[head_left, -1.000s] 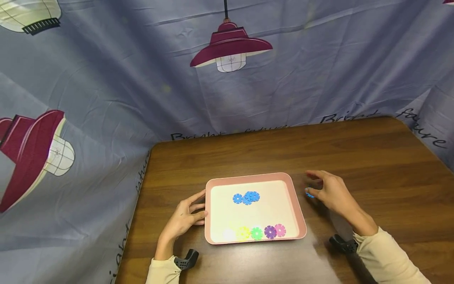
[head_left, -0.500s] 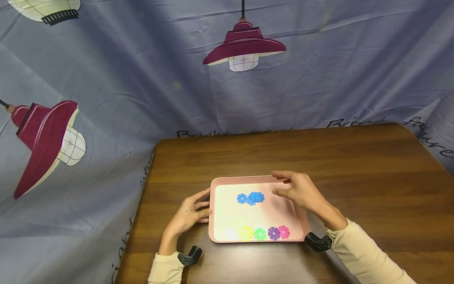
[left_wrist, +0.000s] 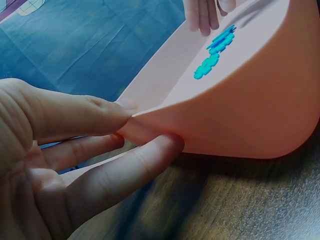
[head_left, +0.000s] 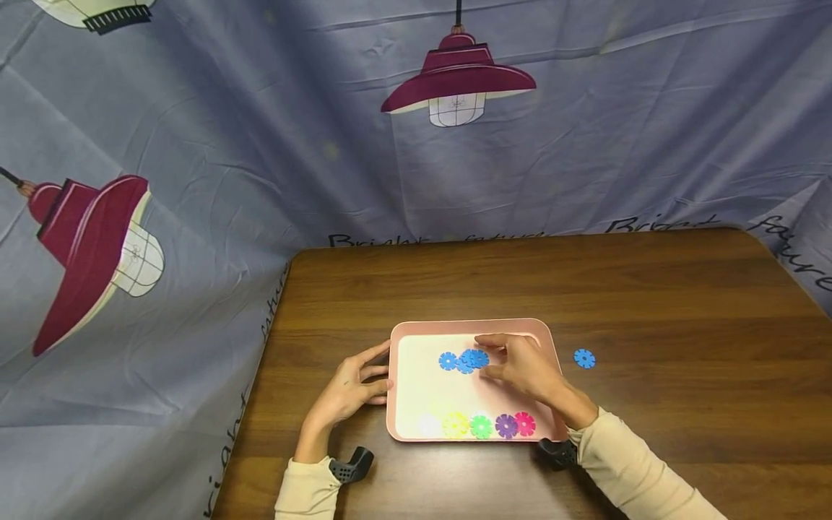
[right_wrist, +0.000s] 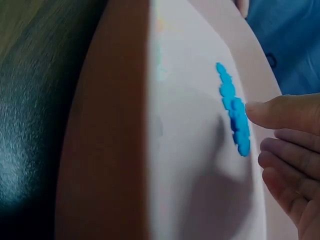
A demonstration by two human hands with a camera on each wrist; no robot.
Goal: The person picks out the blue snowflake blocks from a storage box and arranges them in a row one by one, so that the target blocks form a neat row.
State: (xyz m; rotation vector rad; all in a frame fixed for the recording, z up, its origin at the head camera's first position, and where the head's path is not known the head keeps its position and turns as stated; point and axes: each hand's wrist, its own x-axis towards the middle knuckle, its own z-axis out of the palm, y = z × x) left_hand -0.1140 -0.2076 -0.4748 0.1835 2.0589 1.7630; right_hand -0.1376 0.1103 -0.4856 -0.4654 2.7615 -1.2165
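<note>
A pink tray [head_left: 464, 327] with a white inside lies on the wooden table. My left hand [head_left: 344, 393] grips its left edge; in the left wrist view the thumb is at the rim and a finger presses the outer wall [left_wrist: 235, 125]. Over the tray's right half, my right hand [head_left: 528, 370] holds nothing visible, its thumb and fingers apart beside overlapping blue notched discs [head_left: 466, 361]. The right wrist view shows the thumb close to this blue pile [right_wrist: 235, 112]; whether they touch, I cannot tell. A single blue disc [head_left: 584, 358] lies on the table right of the tray.
Along the tray's near side lie a yellow disc [head_left: 456, 425], a green one [head_left: 481, 427], a purple one [head_left: 506, 426] and a pink one [head_left: 525, 424]. Left of them is a pale, washed-out spot. A grey-blue curtain [head_left: 351, 166] hangs behind the table.
My right hand has moved left from beside the tray to over it, uncovering the blue disc on the table. My left hand stays at the tray's left edge. The head view has shifted slightly.
</note>
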